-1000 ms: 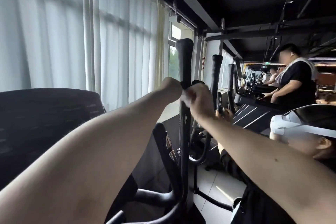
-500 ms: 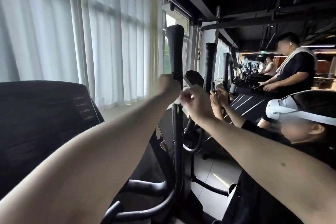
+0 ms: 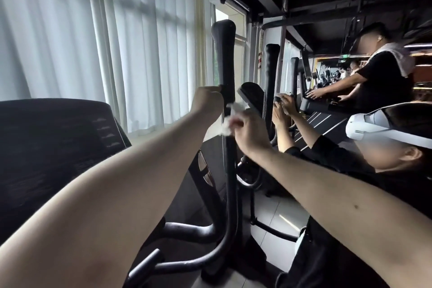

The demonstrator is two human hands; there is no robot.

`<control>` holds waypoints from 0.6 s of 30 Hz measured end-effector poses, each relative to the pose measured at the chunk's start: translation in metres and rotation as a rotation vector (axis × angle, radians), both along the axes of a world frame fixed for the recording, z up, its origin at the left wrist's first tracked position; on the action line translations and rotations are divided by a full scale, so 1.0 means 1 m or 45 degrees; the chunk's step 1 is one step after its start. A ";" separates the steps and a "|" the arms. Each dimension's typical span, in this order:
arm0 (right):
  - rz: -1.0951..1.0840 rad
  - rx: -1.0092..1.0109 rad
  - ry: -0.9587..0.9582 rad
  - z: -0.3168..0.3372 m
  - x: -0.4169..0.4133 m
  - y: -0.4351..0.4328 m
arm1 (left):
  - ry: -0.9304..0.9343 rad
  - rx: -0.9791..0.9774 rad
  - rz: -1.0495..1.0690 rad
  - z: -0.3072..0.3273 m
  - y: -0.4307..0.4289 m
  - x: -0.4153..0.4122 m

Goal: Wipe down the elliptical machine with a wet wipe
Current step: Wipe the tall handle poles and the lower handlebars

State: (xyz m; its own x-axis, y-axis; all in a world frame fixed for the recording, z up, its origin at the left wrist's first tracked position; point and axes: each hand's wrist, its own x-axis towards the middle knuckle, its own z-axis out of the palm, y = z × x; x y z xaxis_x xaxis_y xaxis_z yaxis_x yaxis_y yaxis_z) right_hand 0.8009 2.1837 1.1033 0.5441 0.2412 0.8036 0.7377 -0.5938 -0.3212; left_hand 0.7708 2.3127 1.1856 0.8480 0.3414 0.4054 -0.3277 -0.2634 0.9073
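The elliptical's tall black handle bar (image 3: 225, 58) rises in the middle of the view, its padded grip on top. My left hand (image 3: 208, 103) grips the bar just under the padded grip. My right hand (image 3: 250, 134) holds a crumpled white wet wipe (image 3: 230, 121) against the bar, a little below my left hand. The bar curves down to the machine's black frame (image 3: 210, 257). The machine's dark console (image 3: 53, 147) fills the left side.
White curtains (image 3: 93, 30) cover the windows on the left. A person in a white headset (image 3: 374, 133) stands close on the right, hands on the neighbouring machine's handle (image 3: 271, 82). Another person (image 3: 383, 72) uses a treadmill farther back. Pale floor tiles (image 3: 278, 215) show below.
The view has shifted so the bar sits higher and nearer. My right hand has slid down the bar, and the white wipe now shows between the hands.
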 end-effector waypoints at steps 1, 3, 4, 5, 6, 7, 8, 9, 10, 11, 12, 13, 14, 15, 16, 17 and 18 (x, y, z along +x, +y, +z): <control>0.038 0.054 -0.014 0.013 0.003 -0.001 | -0.008 -0.043 -0.007 0.000 0.001 0.003; 0.188 0.110 -0.007 0.022 0.005 -0.003 | -0.032 -0.132 -0.027 -0.001 0.002 0.005; 0.231 0.116 0.031 0.018 0.003 -0.004 | -0.042 -0.168 -0.041 -0.002 0.002 0.006; 0.258 0.137 0.102 0.009 0.003 -0.004 | -0.042 -0.195 -0.057 -0.002 0.002 0.007; 0.244 0.105 0.149 -0.001 -0.002 -0.005 | -0.035 -0.209 -0.066 -0.002 0.003 0.008; 0.199 0.045 0.151 -0.016 -0.003 -0.006 | -0.026 -0.208 -0.066 -0.002 0.004 0.009; 0.135 -0.019 0.132 -0.030 -0.007 -0.007 | -0.019 -0.191 -0.064 -0.003 0.005 0.009; 0.101 -0.041 0.124 -0.043 -0.010 -0.007 | -0.016 -0.169 -0.057 -0.003 0.005 0.009; 0.061 -0.057 0.125 -0.052 -0.009 -0.008 | -0.020 -0.155 -0.053 -0.003 0.004 0.009; 0.035 -0.057 0.112 -0.054 -0.008 -0.007 | -0.029 -0.141 -0.053 -0.003 0.003 0.009; 0.024 -0.059 0.112 -0.049 -0.006 -0.007 | -0.035 -0.128 -0.053 -0.004 0.004 0.011; 0.035 -0.046 0.097 -0.040 -0.001 -0.005 | -0.041 -0.129 -0.045 -0.004 0.005 0.012; 0.048 -0.019 0.071 -0.028 0.001 -0.003 | -0.042 -0.138 -0.034 -0.004 0.005 0.012; 0.050 0.031 0.026 -0.014 0.003 0.001 | -0.037 -0.152 -0.028 -0.002 0.006 0.010; 0.011 0.075 -0.029 -0.002 0.005 0.006 | -0.031 -0.169 -0.024 -0.002 0.006 0.010; -0.023 0.111 -0.080 0.007 0.010 0.011 | -0.031 -0.170 -0.031 -0.002 0.006 0.009; -0.063 0.124 -0.119 0.011 0.015 0.015 | -0.038 -0.160 -0.038 -0.001 0.006 0.008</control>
State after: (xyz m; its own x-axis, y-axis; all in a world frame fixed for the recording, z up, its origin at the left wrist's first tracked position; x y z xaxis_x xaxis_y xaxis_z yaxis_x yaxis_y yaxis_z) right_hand 0.8160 2.1987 1.1148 0.4752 0.1346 0.8695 0.7378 -0.5994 -0.3104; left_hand 0.7790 2.3183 1.1843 0.8466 0.3662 0.3863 -0.3613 -0.1378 0.9222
